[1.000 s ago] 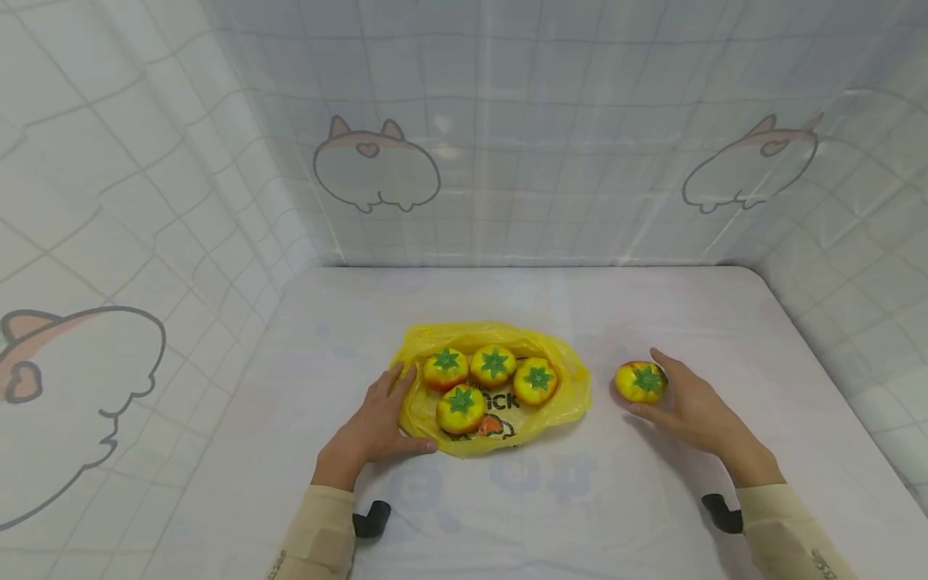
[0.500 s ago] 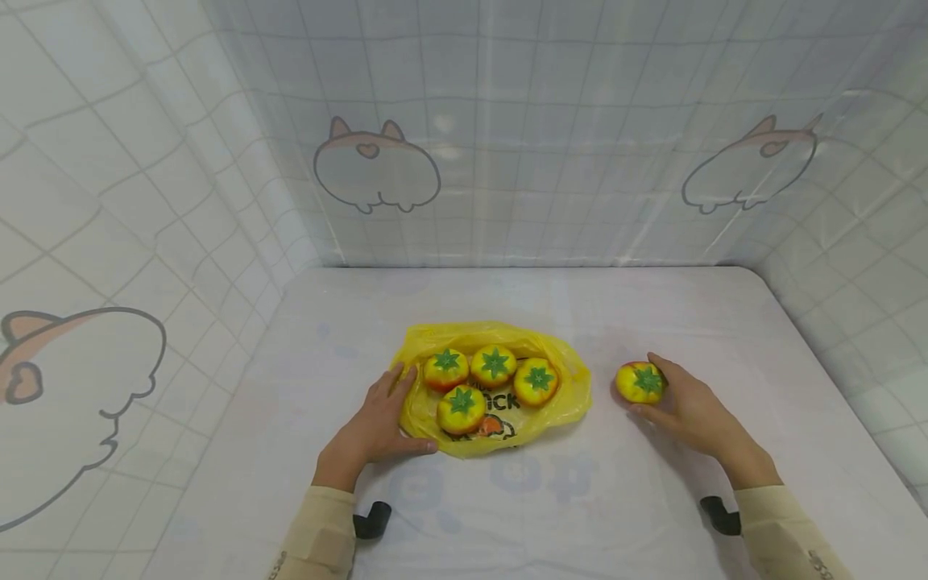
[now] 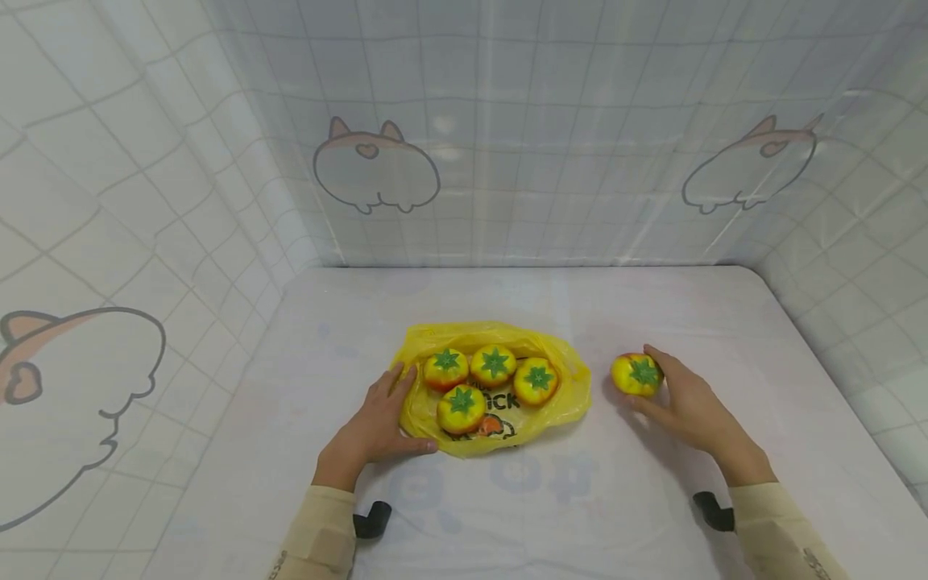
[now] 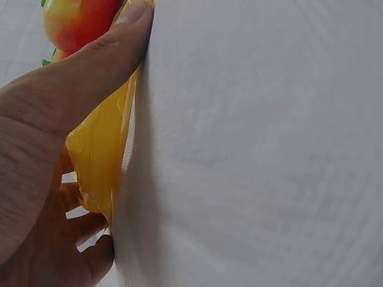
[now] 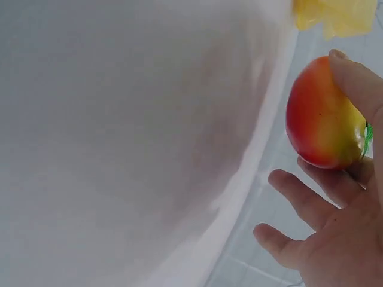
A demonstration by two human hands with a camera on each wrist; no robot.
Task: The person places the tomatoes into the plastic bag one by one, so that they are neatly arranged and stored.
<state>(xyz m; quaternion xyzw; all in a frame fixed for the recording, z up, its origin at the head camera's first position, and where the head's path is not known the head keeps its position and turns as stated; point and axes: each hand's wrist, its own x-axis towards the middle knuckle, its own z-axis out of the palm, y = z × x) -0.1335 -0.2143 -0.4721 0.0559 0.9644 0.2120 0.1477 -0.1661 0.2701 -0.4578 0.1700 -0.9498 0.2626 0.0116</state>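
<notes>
A yellow plastic bag point(image 3: 573, 403) lies opened out on the table, with several yellow-and-red tomatoes point(image 3: 461, 409) with green star-shaped tops in it. At the bag's left edge rests my left hand point(image 3: 377, 419), fingers spread and thumb along the near rim. The left wrist view shows the thumb point(image 4: 90, 78) touching the bag's edge, fingers loosely apart behind it. To the right of the bag, my right hand point(image 3: 692, 407) pinches a single tomato point(image 3: 635, 374) between thumb and fingers. In the right wrist view this tomato point(image 5: 320, 116) hangs off the tabletop, the other fingers spread.
The white-covered table point(image 3: 507, 515) runs back to a tiled-pattern curtain point(image 3: 551, 161) with printed dog figures. Similar curtains stand on the left and right sides. A black wrist mount point(image 3: 714, 511) sticks inward from the right sleeve, another point(image 3: 373, 520) from the left.
My right hand, holding the tomato, has risen a little and shifted slightly left. The left hand, the bag and the tomatoes in it have stayed put.
</notes>
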